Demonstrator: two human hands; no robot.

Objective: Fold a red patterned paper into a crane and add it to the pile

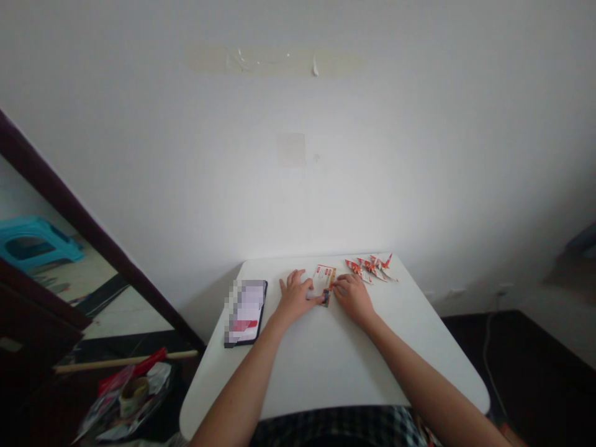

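Note:
A small printed paper (325, 277), white with red and orange markings, lies on the white table between my hands. My left hand (295, 297) rests at its left side, fingers spread on the tabletop and thumb stretched across to the paper's lower edge. At the right edge of the sheet, the fingertips of my right hand (352, 294) are drawn together and pinch it. A dark picture patch shows at its bottom corner. Just beyond my right hand sit several folded paper cranes (371, 268) in red and white, close together.
A phone (249, 312) with a lit screen lies on the table's left side. The white table (326, 372) stands against a wall. On the floor at left is a bag of rubbish (133, 397); a blue plastic stool (37, 239) shows in a mirror-like panel.

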